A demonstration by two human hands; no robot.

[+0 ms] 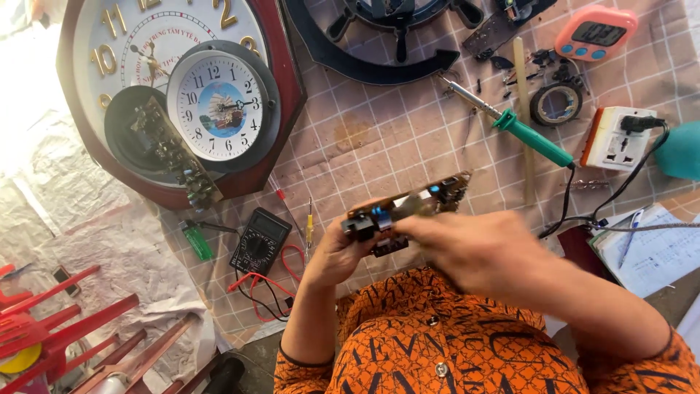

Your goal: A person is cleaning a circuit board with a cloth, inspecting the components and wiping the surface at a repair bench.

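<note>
A brown circuit board (419, 201) with black and blue parts is held between both hands, just above my orange patterned shirt. My left hand (337, 252) grips the board's left end from below, next to a black block on it. My right hand (477, 252) is blurred and closes over the board's middle from the right. Part of the board's underside is hidden behind the fingers.
On the checked cloth (379, 138) lie a green-handled soldering iron (525, 135), a black multimeter (260, 239) with red leads, a tape roll (555, 103), a white power socket (616, 138) and a pink timer (596, 33). A large wall clock (175, 95) with a small clock on it lies at left.
</note>
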